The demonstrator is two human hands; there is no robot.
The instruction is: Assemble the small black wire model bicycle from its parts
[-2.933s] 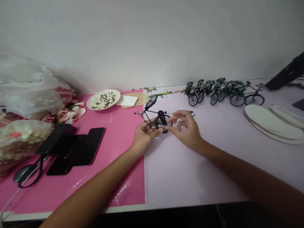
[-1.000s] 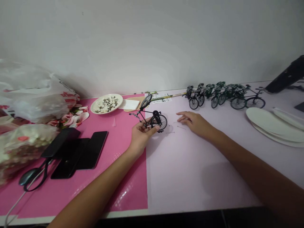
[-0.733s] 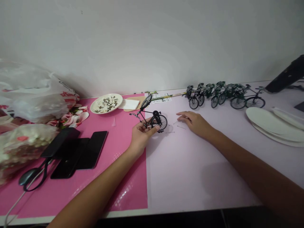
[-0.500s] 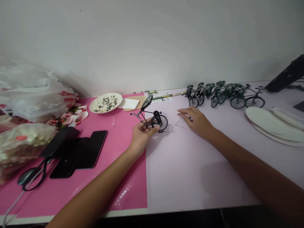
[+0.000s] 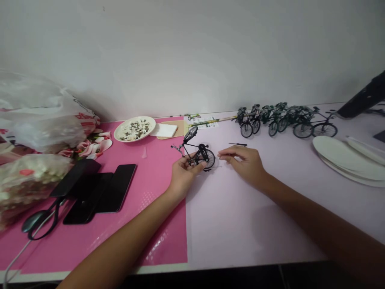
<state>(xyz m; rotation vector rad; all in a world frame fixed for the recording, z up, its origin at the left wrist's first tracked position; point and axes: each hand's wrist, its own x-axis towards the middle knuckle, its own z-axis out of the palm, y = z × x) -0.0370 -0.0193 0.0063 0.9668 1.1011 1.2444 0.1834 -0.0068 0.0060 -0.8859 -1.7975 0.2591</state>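
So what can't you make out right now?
Head view: whether the right hand has anything in its fingers, too small.
Head view: left hand fingertips, partly hidden behind the model bicycle.
Head view: print on the paper slip, too small.
Head view: black object's end, cut off by the right edge.

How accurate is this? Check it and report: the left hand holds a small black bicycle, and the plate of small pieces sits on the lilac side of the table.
Not quite: the plate of small pieces sits on the pink side of the table, not the lilac side, as the head view shows. The left hand does hold a small black bicycle.
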